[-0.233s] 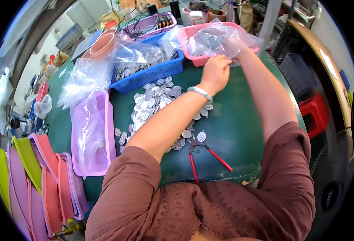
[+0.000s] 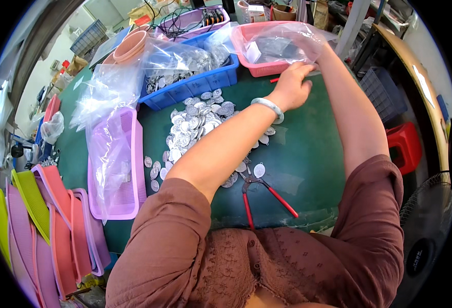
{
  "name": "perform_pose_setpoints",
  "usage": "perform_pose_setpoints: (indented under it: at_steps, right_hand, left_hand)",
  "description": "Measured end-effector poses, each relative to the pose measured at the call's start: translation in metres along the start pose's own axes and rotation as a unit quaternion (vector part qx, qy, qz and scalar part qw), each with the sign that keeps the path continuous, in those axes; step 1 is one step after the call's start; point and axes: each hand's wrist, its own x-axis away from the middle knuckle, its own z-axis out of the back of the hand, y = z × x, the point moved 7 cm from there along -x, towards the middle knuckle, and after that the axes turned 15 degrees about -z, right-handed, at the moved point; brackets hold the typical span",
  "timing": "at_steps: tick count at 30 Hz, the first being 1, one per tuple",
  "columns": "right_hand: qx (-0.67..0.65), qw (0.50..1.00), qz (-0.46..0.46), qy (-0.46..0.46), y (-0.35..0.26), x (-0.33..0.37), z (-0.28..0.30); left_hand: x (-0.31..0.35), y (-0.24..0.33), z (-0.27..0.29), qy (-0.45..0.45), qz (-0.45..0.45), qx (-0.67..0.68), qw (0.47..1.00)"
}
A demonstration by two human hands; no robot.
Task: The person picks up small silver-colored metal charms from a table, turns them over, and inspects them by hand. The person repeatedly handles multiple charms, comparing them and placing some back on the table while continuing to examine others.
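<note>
At the back right, a clear plastic bag (image 2: 282,43) lies loosely in a pink basket (image 2: 267,68). My left hand (image 2: 291,88), with a pale bangle (image 2: 268,107) on its wrist, is closed and pinches the bag's near edge. My right hand (image 2: 312,43) reaches into the basket and is seen blurred through the plastic, its fingers unclear. Silvery oval medals (image 2: 192,126) lie heaped under and beside my left forearm. Nearer to me rest red-handled pliers (image 2: 257,180), jaws apart, next to a single medal (image 2: 259,170).
A blue crate (image 2: 190,84) with metal pieces and plastic bags stands behind the heap. To the left is a lilac basket (image 2: 140,174) with clear plastic draped in it. Stacked colored baskets (image 2: 62,231) stand at the lower left. A red stool (image 2: 404,148) is at the right.
Both hands have shifted slightly right and away from me. A small red piece now shows beside my left hand. The medals and pliers lie as before.
</note>
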Motion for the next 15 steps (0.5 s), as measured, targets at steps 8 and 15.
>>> perform_pose_setpoints:
  at_steps: [8, 15]
  right_hand:
    - [-0.173, 0.933, 0.124, 0.29, -0.009, 0.069, 0.112]
    - [-0.02, 0.889, 0.414, 0.196, -0.099, 0.267, -0.025]
  left_hand:
    - [0.009, 0.031, 0.02, -0.014, -0.068, -0.096, 0.993]
    - [-0.018, 0.218, 0.204, 0.247, -0.102, 0.2, 0.943]
